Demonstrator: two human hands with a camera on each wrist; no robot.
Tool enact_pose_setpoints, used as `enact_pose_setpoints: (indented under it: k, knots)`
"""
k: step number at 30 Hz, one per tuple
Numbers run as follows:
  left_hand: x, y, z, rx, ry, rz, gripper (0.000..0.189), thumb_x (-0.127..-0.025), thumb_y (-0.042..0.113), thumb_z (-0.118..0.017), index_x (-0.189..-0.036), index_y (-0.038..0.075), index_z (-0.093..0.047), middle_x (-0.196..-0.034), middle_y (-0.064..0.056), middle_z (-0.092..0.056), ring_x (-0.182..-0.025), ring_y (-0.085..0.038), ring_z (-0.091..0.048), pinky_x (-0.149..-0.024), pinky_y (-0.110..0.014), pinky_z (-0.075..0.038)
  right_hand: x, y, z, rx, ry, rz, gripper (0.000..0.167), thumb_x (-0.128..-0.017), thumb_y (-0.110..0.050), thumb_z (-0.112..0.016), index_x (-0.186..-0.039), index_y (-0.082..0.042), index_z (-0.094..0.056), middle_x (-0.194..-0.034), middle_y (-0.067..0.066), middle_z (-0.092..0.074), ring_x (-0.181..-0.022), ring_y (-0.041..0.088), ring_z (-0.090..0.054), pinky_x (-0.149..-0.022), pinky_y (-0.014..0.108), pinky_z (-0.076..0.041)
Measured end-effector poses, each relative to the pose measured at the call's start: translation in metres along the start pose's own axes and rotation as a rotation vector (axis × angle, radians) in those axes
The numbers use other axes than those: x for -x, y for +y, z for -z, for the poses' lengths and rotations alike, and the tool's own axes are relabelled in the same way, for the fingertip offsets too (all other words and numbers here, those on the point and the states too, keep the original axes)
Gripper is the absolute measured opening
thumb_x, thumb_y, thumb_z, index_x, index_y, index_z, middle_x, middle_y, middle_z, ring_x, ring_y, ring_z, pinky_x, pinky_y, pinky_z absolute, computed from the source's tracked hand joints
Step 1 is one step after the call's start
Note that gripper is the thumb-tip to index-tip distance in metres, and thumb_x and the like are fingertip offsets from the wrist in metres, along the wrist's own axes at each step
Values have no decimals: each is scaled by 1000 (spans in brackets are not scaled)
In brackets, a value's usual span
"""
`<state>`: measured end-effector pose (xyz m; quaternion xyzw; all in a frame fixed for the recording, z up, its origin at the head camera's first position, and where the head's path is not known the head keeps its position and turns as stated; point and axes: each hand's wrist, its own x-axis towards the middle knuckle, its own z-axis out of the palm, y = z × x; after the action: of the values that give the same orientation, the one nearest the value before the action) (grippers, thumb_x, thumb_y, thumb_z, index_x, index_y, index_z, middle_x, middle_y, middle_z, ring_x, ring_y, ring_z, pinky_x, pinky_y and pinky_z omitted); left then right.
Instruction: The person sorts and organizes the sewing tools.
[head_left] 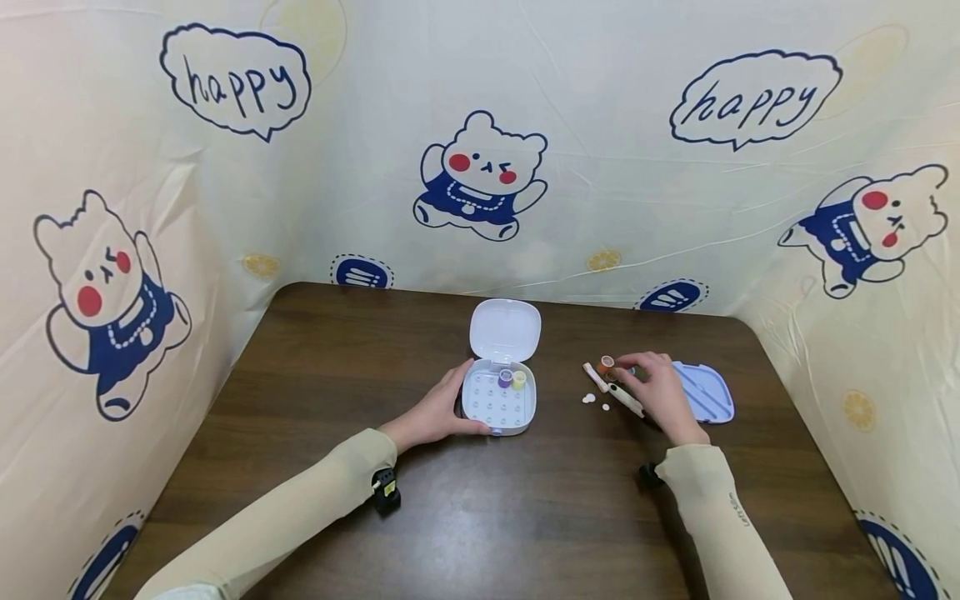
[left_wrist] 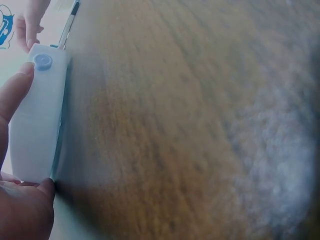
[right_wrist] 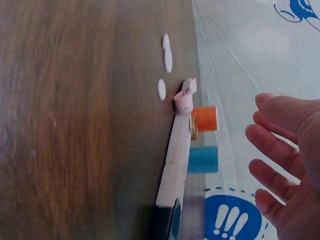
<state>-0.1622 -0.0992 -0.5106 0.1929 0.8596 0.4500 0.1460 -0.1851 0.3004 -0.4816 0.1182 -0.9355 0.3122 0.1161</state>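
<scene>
My left hand [head_left: 431, 412] grips a white sewing box [head_left: 498, 408] by its left side, thumb at the front near the latch [left_wrist: 43, 61]. The box's lid stands open, and a purple thread spool [head_left: 505, 378] and a yellow thread spool [head_left: 519, 380] sit among the pegs inside. My right hand [head_left: 663, 396] hovers over small items, its fingers loosely bent and apart in the right wrist view. Near it are an orange thread spool [right_wrist: 206, 118], a teal thread spool [right_wrist: 203, 159] and a slim white tool with a black end [right_wrist: 172, 170].
White button-like discs [head_left: 588, 398] and a pinkish-white stick-shaped piece [head_left: 596, 377] lie left of the right hand. A light blue divided tray [head_left: 708, 396] is on its right. The brown table [head_left: 465, 517] meets a printed curtain [head_left: 600, 208] at the back.
</scene>
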Motion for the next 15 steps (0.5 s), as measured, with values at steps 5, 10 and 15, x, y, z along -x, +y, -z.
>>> enact_pose_setpoints:
  k: [5,10,15]
  knots:
    - [-1,0,0,-1,10,-3,125,-78,42,-93,-166,3,-13,-167,-22,-24,-153,-36,-28,-123,-53,-27,-1,10,0,27,15,-5,19,-96,-10,-76,-112,1,-76,-103,18,-74,-101,38,-58,-90,51,-43]
    - [0,1,0,5,9,2,125,-78,41,-93,-166,3,-13,-167,-23,-24,-153,-36,-28,-123,-53,-27,0,19,0,37,19,-12,20,-96,-9,-75,-112,2,-76,-104,20,-74,-100,40,-59,-90,54,-43]
    - [0,1,0,-6,4,9,124,-79,42,-93,-166,3,-13,-167,-22,-24,-153,-35,-28,-123,-52,-27,1,27,-1,49,0,-52,21,-96,-10,-75,-114,1,-76,-107,21,-73,-101,40,-58,-91,55,-43]
